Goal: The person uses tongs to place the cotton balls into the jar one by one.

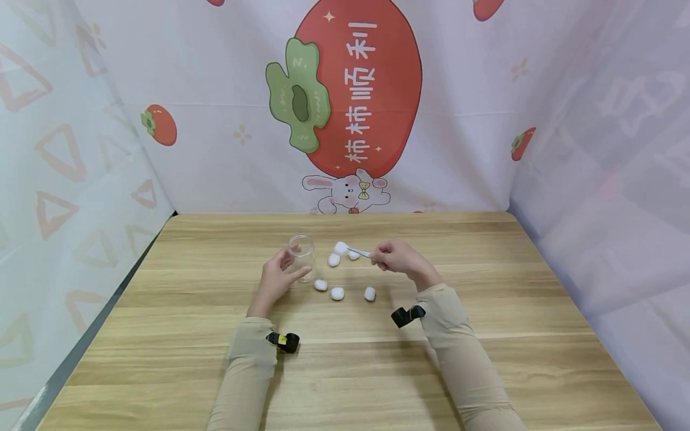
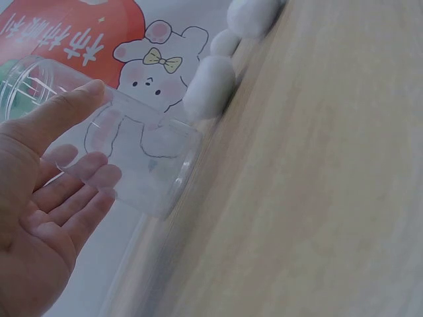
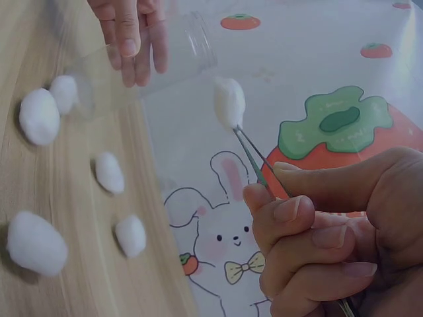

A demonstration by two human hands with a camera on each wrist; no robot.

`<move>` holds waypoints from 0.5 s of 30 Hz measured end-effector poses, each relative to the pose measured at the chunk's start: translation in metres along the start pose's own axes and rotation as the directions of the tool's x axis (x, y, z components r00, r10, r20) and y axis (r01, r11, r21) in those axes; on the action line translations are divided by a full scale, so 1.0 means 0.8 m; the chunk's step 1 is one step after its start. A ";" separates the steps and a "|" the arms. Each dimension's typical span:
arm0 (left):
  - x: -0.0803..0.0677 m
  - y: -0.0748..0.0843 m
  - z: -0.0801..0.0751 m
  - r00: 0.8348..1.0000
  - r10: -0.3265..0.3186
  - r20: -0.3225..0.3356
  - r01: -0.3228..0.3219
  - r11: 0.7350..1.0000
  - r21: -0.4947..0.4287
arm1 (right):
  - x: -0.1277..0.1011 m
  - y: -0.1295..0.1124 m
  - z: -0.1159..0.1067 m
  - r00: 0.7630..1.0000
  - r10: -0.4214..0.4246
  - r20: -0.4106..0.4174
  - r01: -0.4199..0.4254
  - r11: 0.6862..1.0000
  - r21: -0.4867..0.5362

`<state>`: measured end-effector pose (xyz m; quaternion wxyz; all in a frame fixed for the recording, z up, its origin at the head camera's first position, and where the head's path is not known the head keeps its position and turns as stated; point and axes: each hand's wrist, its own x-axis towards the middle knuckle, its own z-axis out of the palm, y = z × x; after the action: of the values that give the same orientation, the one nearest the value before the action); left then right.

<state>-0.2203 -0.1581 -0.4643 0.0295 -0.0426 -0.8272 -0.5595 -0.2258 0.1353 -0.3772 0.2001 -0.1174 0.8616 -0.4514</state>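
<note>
One cotton ball in tweezers — beside jar.

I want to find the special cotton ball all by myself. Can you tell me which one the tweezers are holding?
Start at the wooden table and find the clear jar that the left hand holds. Just right of its mouth, the right hand pinches thin metal tweezers. The cotton ball at their tip is lifted up, while the other balls lie on the table.

White cotton balls, clear jar
</note>
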 end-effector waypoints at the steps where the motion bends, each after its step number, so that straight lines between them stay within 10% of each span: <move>1: 0.000 0.000 0.000 1.000 -0.002 -0.001 0.002 1.000 -0.006 | 0.000 -0.001 0.000 1.000 0.000 -0.001 0.000 1.000 0.001; 15: 0.001 -0.002 -0.001 1.000 0.000 0.003 0.000 1.000 0.001 | 0.011 -0.025 0.008 1.000 0.000 -0.004 0.000 1.000 0.003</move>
<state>-0.2212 -0.1593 -0.4654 0.0282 -0.0434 -0.8276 -0.5589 -0.2306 0.1164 -0.3663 0.1985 -0.1159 0.8613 -0.4532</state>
